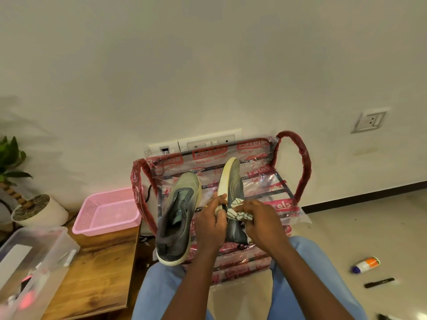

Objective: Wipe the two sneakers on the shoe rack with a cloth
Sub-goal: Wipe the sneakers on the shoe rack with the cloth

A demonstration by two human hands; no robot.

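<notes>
The left hand [209,221] clamps the tilted sneaker's [233,195] stiff sole; the right hand [256,218] pinches the soft, limp cloth [235,212].

A plain cream wall [208,65] fills the upper view, with a switch plate [369,121] at right. Below the plate, a dark skirting [369,195] meets the beige floor [346,239]. Far left of the plate stands a wooden table [101,262].
</notes>
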